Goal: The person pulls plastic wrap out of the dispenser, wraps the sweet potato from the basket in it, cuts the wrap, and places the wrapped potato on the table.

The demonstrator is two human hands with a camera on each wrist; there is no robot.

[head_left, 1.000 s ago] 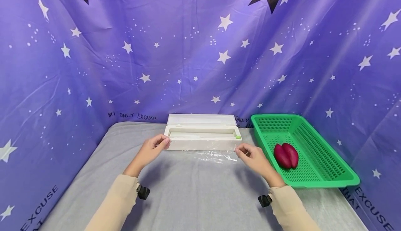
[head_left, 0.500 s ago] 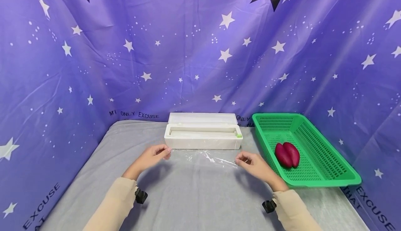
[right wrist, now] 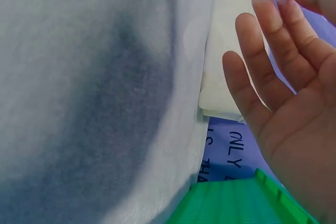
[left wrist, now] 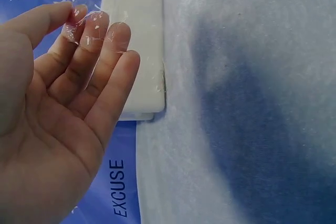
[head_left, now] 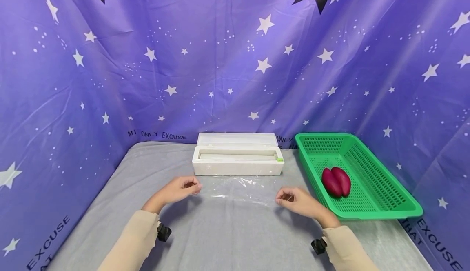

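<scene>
As I see it, left hand (head_left: pixel 178 190) and right hand (head_left: pixel 300 201) pinch clear plastic film (head_left: pixel 242 189), spread mid-frame — can't tell if cut free of open white oblong box (head_left: pixel 238 168); dark-red oval fruits (head_left: pixel 335 182) lie bare in green plastic basket (head_left: pixel 367 215), right of frame.

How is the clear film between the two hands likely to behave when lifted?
The clear film is probably floppy: wrinkles and glints run across it. It is likely light: the grey cloth shows through. It may cling to skin: in the left wrist view, creases gather at the fingertips of the left hand.
</scene>
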